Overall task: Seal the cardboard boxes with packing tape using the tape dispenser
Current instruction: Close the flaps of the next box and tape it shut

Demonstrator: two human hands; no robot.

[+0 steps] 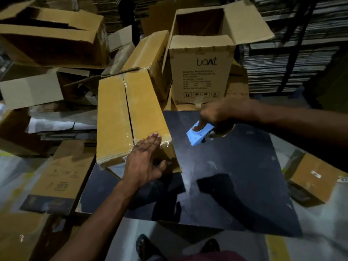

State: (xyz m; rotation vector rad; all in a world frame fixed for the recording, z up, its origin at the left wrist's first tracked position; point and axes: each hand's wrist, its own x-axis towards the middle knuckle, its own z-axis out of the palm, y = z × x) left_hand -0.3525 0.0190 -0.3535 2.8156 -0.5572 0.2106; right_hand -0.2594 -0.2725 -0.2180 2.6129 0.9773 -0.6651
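Observation:
A closed cardboard box lies on the left part of the dark table, with clear tape along its centre seam and over its near edge. My left hand presses flat on the box's near right corner, fingers straight on the taped edge. My right hand grips the light blue tape dispenser above the table, to the right of the box and apart from it. The roll of tape is partly hidden under that hand.
An open box printed "boat" stands behind the table. More open and flattened boxes pile up at the left. Another box sits low at the right. Stacks of flat cardboard fill the back right. My feet show below the table edge.

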